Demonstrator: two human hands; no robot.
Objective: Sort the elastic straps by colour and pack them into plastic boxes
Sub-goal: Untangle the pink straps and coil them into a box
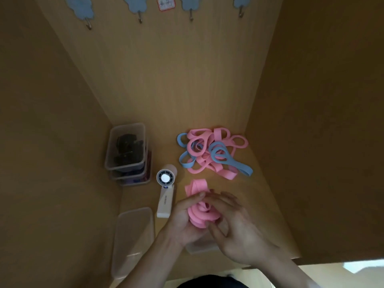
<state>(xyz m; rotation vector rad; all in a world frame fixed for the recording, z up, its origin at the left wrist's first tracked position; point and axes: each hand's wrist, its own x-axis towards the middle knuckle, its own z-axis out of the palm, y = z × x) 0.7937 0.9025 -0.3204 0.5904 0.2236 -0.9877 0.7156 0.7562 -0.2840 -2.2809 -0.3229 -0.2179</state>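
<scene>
A tangled pile of pink and blue elastic straps [212, 151] lies at the back of the wooden desk. Close to me, my left hand [182, 219] grips a rolled bundle of pink straps [202, 215], and its loose end [196, 187] sticks out beyond my fingers. My right hand [239, 227] is curled round the same bundle from the right. Under my hands a clear plastic box [199, 248] shows only in part. An empty clear plastic box [133, 240] stands at the near left.
At the back left stands a stack of clear boxes [126, 150], the top one filled with dark straps. A white handheld fan [165, 192] lies between the stack and my hands. Wooden walls close in the desk; hooks [140, 17] hang on the back wall.
</scene>
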